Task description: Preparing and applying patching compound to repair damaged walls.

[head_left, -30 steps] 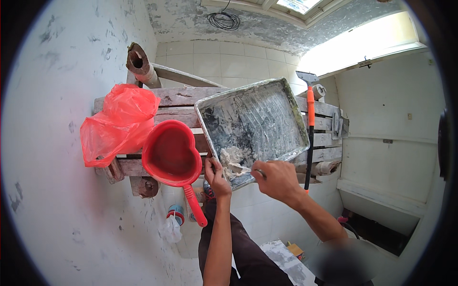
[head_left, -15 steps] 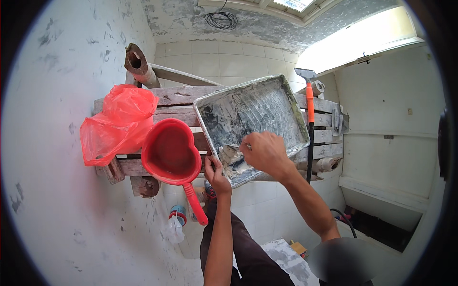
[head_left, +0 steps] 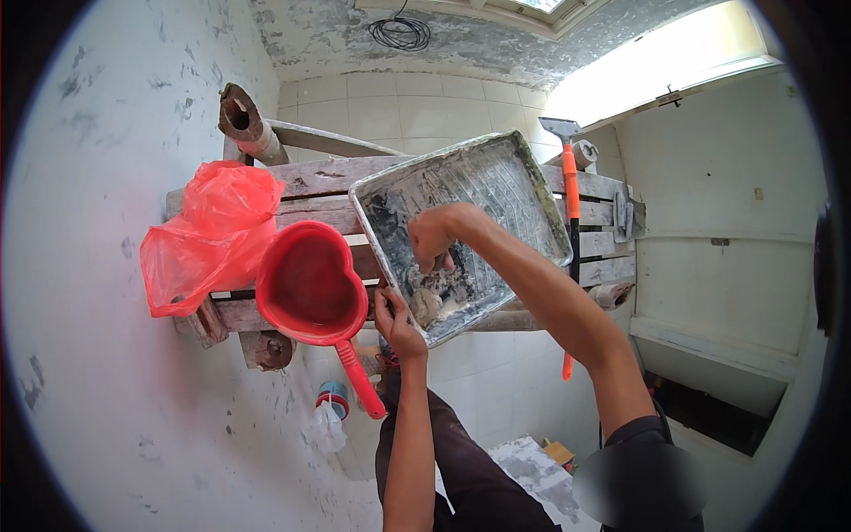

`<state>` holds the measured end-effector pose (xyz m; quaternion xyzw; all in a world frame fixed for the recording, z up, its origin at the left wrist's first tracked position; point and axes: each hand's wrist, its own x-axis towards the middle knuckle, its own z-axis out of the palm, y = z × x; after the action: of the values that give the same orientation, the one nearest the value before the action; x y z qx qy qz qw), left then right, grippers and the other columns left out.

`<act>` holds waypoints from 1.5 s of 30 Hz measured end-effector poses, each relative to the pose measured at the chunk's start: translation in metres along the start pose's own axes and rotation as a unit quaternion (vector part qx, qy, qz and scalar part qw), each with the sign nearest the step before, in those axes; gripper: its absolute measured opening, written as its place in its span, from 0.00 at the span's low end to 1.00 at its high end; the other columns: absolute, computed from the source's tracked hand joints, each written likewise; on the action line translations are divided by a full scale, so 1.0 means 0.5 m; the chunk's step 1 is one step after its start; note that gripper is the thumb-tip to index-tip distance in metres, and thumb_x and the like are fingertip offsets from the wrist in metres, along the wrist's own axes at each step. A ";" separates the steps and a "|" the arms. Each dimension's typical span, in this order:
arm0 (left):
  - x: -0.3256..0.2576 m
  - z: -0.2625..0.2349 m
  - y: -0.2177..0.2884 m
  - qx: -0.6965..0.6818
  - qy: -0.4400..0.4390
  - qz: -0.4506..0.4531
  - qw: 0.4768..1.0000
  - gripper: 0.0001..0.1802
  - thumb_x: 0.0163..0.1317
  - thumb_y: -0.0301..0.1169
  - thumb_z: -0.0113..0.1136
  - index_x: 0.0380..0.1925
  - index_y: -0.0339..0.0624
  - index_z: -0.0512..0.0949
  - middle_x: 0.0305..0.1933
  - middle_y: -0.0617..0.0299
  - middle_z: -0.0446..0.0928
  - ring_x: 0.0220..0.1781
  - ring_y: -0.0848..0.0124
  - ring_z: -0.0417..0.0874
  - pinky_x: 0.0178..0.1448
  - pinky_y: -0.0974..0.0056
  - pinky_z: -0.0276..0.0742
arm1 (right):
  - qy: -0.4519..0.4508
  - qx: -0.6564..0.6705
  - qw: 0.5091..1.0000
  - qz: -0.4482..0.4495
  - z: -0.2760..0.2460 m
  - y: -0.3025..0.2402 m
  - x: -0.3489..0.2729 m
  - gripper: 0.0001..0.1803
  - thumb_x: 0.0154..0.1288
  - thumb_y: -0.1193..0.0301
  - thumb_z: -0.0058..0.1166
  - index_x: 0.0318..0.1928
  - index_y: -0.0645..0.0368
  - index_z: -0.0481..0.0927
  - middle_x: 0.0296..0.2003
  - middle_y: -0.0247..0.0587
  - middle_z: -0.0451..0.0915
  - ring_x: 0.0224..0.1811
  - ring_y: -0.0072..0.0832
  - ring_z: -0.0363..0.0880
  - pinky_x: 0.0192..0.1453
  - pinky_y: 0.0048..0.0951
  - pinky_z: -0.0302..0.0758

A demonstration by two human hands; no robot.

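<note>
Tray, rectangular and crusted with dried smears, sits askew on the slatted wooden bench, around the middle of its length, with its lowest corner out at the bench's near edge. The left hand grips the tray's left rim close to that corner, fingers closed on it. Over the left part of the tray is the right hand, its forearm crossing above the tray's near edge; the fingers are curled closed around a small tool, of which only a bit shows, so its kind cannot be told. Just below that hand, towards the tray's lowest corner, lies a lump of pale paste, with more of it smeared beside the lump. Left of the tray, at the bench's near edge, stands a red heart-shaped dipper, its handle jutting out past that edge. A crumpled red plastic bag lies just beside it, at the bench's left end. Near the bench's right end, a scraper with a long orange-and-black handle lies across the slats, past the tray's right edge, and its handle overhangs the near edge.
</note>
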<state>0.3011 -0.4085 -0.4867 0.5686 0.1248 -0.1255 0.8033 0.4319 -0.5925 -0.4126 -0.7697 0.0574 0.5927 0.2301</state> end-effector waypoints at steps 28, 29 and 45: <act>-0.007 0.019 0.014 0.033 0.059 0.000 0.998 0.10 0.73 0.26 0.50 0.30 0.43 0.65 0.32 0.71 0.61 0.38 0.78 0.60 0.46 0.72 0.59 | 0.349 0.027 0.937 -0.009 0.514 -0.081 -0.299 0.33 0.55 0.78 0.56 0.64 0.64 0.70 0.42 0.59 0.74 0.26 0.51 0.83 0.27 0.45 0.78; -0.005 0.017 0.013 0.031 0.056 0.008 0.998 0.10 0.73 0.26 0.50 0.30 0.43 0.65 0.32 0.71 0.61 0.37 0.78 0.60 0.46 0.72 0.59 | 0.358 0.036 0.933 -0.009 0.533 -0.083 -0.308 0.33 0.54 0.78 0.56 0.64 0.64 0.70 0.42 0.58 0.73 0.26 0.50 0.83 0.27 0.44 0.78; -0.004 0.012 0.020 0.047 0.027 0.014 0.998 0.07 0.68 0.23 0.49 0.30 0.42 0.66 0.33 0.70 0.62 0.39 0.77 0.61 0.50 0.71 0.59 | 0.247 0.859 0.419 -0.161 0.683 -0.050 -0.145 0.14 0.79 0.62 0.48 0.58 0.53 0.72 0.29 0.35 0.75 0.19 0.13 0.59 0.23 0.16 0.55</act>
<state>0.3029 -0.4108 -0.4752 0.6108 0.1322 -0.1042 0.7737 0.1171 -0.4395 -0.4027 -0.2804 0.4664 -0.0282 0.8384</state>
